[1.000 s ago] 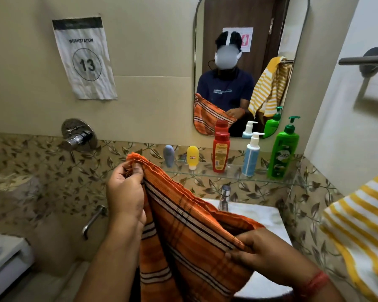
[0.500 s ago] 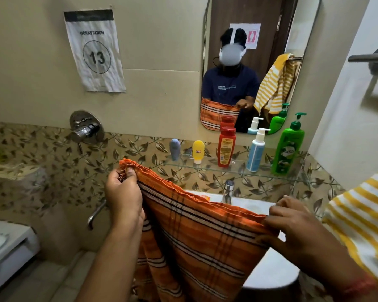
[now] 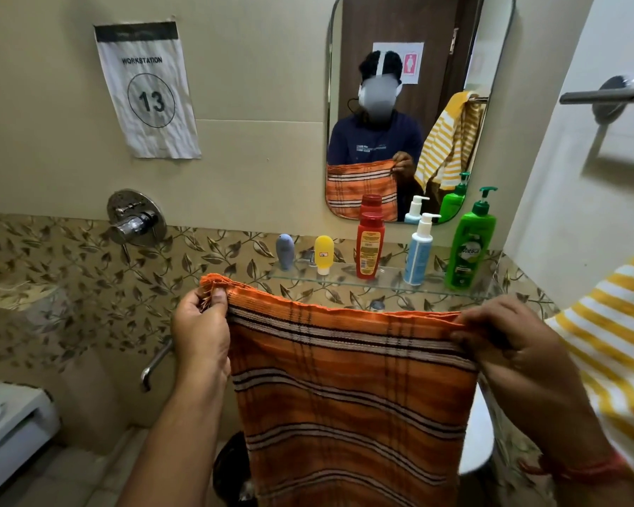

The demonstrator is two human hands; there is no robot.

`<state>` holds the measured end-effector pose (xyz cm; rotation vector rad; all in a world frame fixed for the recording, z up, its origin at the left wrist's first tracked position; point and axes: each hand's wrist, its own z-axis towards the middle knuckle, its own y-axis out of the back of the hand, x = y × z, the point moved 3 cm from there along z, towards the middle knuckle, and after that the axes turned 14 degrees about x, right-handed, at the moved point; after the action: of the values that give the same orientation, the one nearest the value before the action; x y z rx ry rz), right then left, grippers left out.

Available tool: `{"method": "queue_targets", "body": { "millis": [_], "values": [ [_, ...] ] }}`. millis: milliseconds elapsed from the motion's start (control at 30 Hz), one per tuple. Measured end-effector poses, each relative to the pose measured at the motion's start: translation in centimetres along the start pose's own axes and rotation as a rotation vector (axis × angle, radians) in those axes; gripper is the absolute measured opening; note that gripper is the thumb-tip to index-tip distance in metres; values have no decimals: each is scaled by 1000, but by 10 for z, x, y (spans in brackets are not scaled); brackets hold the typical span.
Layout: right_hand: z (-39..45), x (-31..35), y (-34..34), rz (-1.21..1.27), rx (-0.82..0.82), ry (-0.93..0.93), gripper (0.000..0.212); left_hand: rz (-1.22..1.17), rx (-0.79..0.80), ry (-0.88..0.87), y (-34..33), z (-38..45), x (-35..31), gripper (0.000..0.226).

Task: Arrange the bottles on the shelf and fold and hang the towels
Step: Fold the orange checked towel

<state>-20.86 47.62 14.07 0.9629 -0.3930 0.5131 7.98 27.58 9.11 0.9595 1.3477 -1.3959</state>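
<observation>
orange towel (image 3: 348,389) hiding sink, yellow-striped towel (image 3: 612,345) right

"WORKSTATION 13" on wall sheet (image 3: 148,90)

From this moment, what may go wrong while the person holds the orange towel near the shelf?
1. The orange towel top edge hangs just below the glass shelf; lifting it forward may knock over the red bottle or its neighbours.
2. The left hand pinches only a frayed corner, so that grip may slip.
3. The right hand holds the other corner close to the yellow striped towel; they may tangle.
</observation>
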Motion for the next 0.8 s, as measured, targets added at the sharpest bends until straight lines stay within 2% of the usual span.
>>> {"method": "queue_targets", "body": {
  "millis": [67, 133, 200, 333, 400, 500, 567, 667, 800],
  "values": [
    [-1, -2, 4, 26, -4, -13, 18, -1, 1, -14, -2, -4, 0, 17],
    [-1, -4, 10, 93, -77, -19, 20, -4, 3, -37, -6, -7, -1, 19],
    [1, -8, 11, 51, -89, -65, 24, 2, -1, -48, -7, -8, -3, 19],
    [4, -25, 9, -151, 38, -220, 44, 49, 25, -82, -9, -8, -3, 18],
    [5, -32, 6, -201, 98, -283, 40, 100, 58, -101, -9, -9, -2, 20],
    [3, -39, 3, -126, 121, -367, 29, 206, 87, -141, -9, -8, -3, 20],
    [3, -43, 3, 27, 97, -398, 25, 261, 86, -170, -7, -8, -6, 20],
    [2, -43, 6, 414, 15, -362, 25, 321, 72, -216, -2, -9, -9, 24],
    [1, -35, 12, 983, 87, -320, 24, 354, 144, -209, 1, -10, -12, 28]
  ]
}}
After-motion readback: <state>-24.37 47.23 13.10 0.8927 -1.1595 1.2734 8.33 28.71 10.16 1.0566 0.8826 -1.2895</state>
